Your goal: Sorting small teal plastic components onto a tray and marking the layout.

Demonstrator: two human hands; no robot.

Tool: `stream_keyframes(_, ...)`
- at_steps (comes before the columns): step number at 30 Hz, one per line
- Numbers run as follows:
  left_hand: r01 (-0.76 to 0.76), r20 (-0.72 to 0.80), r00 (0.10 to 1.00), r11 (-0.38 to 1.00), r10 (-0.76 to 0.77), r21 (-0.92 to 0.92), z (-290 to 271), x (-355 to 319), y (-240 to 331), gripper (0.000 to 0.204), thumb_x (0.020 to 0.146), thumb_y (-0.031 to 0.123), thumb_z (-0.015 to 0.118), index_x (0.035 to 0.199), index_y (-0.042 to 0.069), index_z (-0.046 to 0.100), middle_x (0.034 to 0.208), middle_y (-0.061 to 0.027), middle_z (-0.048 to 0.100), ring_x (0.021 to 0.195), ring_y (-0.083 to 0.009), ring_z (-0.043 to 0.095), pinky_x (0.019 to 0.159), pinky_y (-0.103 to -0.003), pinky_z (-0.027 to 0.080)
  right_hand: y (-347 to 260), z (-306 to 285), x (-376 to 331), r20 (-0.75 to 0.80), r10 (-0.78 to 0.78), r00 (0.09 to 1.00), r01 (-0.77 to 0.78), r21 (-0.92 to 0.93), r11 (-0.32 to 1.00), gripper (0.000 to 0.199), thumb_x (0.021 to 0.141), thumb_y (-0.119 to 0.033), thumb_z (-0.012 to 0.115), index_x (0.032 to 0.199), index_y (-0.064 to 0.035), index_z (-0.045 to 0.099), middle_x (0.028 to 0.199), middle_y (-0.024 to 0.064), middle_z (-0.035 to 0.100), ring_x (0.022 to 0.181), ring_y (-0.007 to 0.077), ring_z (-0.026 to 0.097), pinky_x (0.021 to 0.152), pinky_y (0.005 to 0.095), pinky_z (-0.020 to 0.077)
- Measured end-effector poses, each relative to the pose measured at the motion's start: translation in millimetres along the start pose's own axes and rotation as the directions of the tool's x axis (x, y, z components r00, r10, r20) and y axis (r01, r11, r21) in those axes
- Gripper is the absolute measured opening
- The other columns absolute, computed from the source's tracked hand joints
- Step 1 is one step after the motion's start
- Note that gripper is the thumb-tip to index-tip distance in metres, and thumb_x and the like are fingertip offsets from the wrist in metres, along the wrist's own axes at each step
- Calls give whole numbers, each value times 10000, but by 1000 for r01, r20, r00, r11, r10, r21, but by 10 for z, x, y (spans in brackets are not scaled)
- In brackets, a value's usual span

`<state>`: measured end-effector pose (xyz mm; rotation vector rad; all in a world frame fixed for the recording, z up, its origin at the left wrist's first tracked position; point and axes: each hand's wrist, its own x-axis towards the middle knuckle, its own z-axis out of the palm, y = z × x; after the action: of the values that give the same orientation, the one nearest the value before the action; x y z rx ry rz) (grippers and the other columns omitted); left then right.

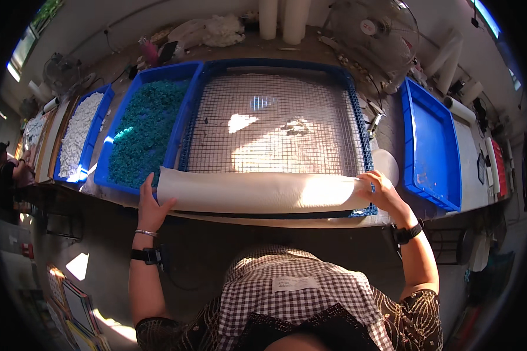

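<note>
A cream-white roll (257, 191) of sheet material lies across the near edge of a wire mesh screen (322, 105) in a blue frame. My left hand (152, 209) grips the roll's left end, thumb toward me and fingers on the far side. At the opposite end my right hand (385, 194) is closed round the roll, its fingers curled over the top. Beyond the roll the mesh shows bare, with sunlight patches on it. What the roll is made of I cannot make out.
Left of the screen is a blue tray (104, 167) of teal pieces, then a blue tray (107, 105) of white pieces. An empty blue tray (433, 149) stands at right. A fan (372, 29) and white rolls (295, 20) are at the back. Another person (12, 169) is far left.
</note>
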<state>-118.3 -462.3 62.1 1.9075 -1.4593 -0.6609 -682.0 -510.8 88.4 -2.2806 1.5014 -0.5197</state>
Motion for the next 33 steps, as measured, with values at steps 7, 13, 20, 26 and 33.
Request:
stream_keyframes(7,-496,78,852,749,518,439,521,180,855,720,644,287,745,1247,63,422,1222,-130,477,1141,-321,436,960,-422,342,160,60,208,-1,80,997,-79,144,986,173,746,-143,660,867,-20,650,827,126,612,762,278,601,694,343,489)
stream_keyframes(13,-605,276,795,742,541,287,910,577,797,375,728,347,660,958,55,616,885,-103,629,866,-262,580,862,-394,389,206,272,316,-187,-89,978,65,-128,990,67,775,-85,583,753,-22,586,746,115,559,666,291,561,616,375,468)
stream_keyframes(20,-461,323,865,863,384,208,977,917,976,164,753,232,636,732,70,617,686,-77,595,635,-239,577,596,-346,448,179,304,561,-367,-17,930,-59,-193,979,49,808,-66,564,771,-40,546,729,121,516,643,312,543,568,366,455)
stream_keyframes(26,-646,221,762,734,608,210,1008,1145,972,140,752,199,645,684,84,600,654,-57,574,627,-243,563,561,-345,446,251,316,786,-403,24,915,-93,-153,984,70,831,-85,557,775,-44,546,735,125,515,636,324,545,561,376,448)
stream_keyframes(33,-726,116,684,657,720,204,984,1190,978,98,711,130,673,668,82,600,634,-56,569,603,-245,559,548,-340,447,48,219,1034,-167,-119,979,45,-391,919,441,664,-282,725,1042,-97,595,961,58,589,911,226,545,938,379,333)
